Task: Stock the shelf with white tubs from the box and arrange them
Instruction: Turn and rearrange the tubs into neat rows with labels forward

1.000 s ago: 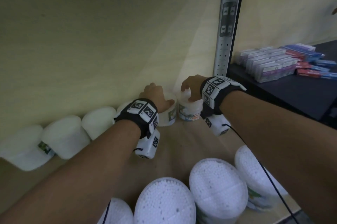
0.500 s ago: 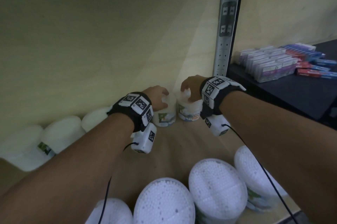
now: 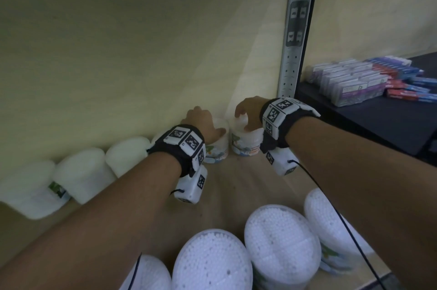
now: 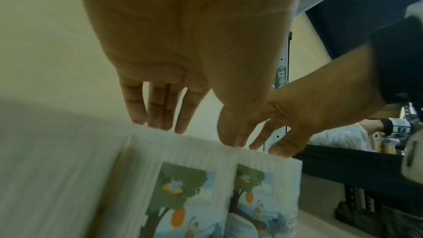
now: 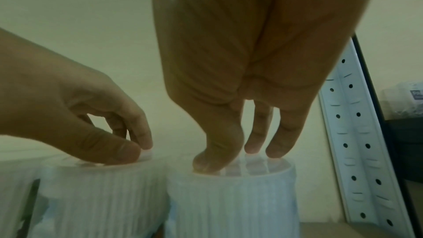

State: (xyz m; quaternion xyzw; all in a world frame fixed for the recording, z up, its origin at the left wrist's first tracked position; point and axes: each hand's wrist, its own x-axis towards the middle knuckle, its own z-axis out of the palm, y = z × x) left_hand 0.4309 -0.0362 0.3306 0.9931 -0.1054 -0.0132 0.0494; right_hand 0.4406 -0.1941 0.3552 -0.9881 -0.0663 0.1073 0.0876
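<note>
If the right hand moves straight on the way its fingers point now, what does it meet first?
The right hand points down at the white tub beneath it; its fingertips appear to touch the tub's top now, so that top comes first.

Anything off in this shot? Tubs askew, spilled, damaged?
Nothing spilled or damaged. One oddity: in the back row of white ribbed plastic tubs, the two rightmost face their tree labels forward, while those further left show plain white sides; the leftmost tub in view has its label turned aside.
</note>
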